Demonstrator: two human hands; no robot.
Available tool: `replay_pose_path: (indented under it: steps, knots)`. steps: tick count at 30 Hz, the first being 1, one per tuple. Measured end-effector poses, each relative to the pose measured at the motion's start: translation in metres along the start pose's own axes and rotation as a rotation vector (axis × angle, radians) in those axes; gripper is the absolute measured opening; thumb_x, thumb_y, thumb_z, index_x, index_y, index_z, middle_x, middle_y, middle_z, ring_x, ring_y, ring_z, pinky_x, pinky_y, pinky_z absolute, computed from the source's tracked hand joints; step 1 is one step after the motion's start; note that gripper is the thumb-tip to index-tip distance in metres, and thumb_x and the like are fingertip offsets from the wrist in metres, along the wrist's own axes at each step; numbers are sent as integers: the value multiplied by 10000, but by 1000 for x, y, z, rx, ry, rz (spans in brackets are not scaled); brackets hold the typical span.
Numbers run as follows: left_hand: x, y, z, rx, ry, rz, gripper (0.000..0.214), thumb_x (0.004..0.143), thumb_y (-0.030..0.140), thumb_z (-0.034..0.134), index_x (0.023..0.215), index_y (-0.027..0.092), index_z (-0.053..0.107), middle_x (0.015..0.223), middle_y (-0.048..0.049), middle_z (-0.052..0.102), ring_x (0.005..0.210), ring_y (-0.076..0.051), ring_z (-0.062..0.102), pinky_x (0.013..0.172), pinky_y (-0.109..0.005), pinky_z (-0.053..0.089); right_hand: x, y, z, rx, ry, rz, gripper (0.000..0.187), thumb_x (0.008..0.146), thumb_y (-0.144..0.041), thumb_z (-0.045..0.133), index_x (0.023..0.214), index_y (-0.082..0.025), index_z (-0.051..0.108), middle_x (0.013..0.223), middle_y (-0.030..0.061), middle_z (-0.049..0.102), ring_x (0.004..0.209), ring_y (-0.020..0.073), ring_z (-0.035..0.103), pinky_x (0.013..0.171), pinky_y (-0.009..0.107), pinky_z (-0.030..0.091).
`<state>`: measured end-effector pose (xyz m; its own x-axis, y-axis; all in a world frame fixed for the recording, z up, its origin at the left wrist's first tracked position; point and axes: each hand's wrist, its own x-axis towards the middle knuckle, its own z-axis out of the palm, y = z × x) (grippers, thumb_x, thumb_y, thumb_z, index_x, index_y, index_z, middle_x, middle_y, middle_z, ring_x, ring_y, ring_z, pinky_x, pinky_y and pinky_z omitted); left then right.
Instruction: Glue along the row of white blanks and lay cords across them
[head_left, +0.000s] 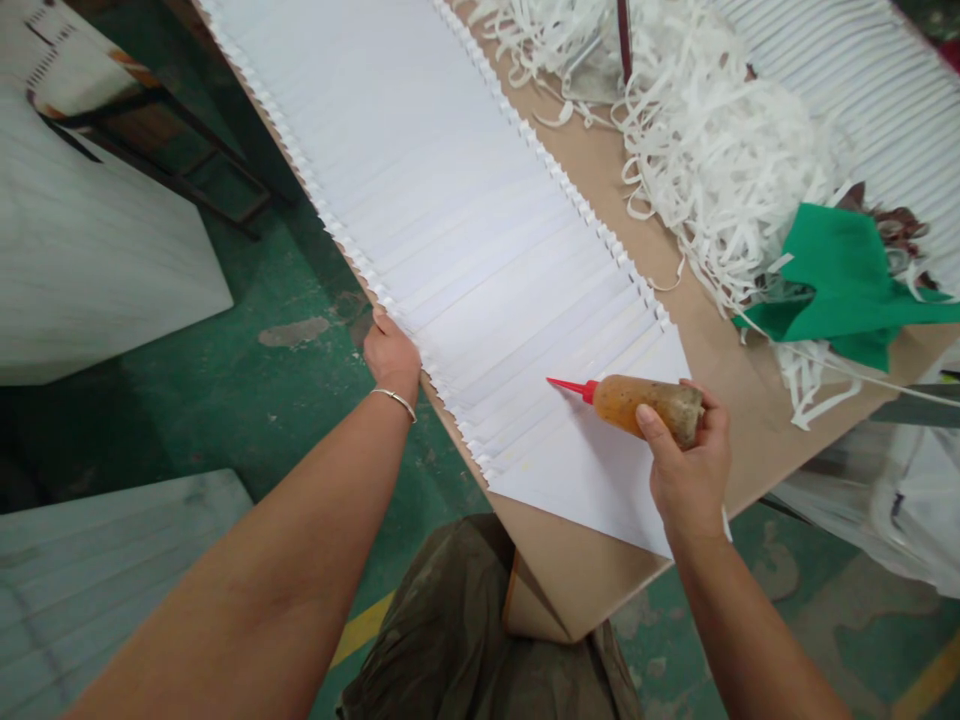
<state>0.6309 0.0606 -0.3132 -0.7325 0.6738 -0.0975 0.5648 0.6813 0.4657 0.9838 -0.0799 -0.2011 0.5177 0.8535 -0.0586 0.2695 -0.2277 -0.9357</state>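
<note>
Right hand point(686, 470): fingers wrapped tight around base of squeeze bottle point(649, 403), thumb along near side. Bottle lying near horizontal, amber-brown contents, red nozzle point(568, 387) pointing left, tip just over the last folds of the pleated white sheet point(480, 230); contact with paper not resolvable.

Left hand point(391, 352): at the sheet's left zigzag edge, thumb on top, remaining fingers curled under table edge and hidden, so their spread cannot be told. Thin bracelet point(395, 399) on wrist.

Pleated sheet running diagonally up and away along tan tabletop point(712, 340), flat unpleated end nearest the body, overhanging slightly at near corner.

Right of sheet: heap of white paper strips point(712, 140), green cloth point(847, 285) lying partly on the heap. More pleated white material point(877, 80) at far right.

Below: green floor point(247, 400), stacked pleated white blocks at left point(90, 250) and lower left point(97, 570), olive trousers point(465, 630) at table corner.
</note>
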Motion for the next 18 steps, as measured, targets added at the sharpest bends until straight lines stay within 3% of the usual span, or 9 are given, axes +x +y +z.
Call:
replay_pose_path:
  steps: [12, 15, 18]
  knots:
    - [-2, 1, -1, -11, -21, -22, 686, 1079, 407, 151, 1106, 43, 732, 1108, -260, 726, 1079, -336, 699, 952, -410, 524, -63, -10, 21, -151, -167, -77, 703, 756, -460, 830, 1359, -257, 529, 1279, 86, 573, 1115, 267, 591, 966, 446, 506]
    - [-1, 0, -1, -12, -26, -28, 693, 1079, 420, 155, 1103, 37, 732, 1119, -266, 724, 1084, -336, 699, 952, -412, 523, -71, -11, 26, -191, -202, -183, 686, 775, -422, 827, 1365, -253, 520, 1276, 90, 585, 1117, 264, 602, 945, 441, 528]
    - [-1, 0, -1, -9, -26, -39, 696, 1078, 421, 154, 1098, 37, 734, 1118, -263, 726, 1085, -335, 699, 950, -408, 525, -67, -13, 22, -175, -255, -393, 711, 781, -315, 832, 1400, -266, 485, 1242, 91, 619, 1108, 270, 637, 932, 466, 559]
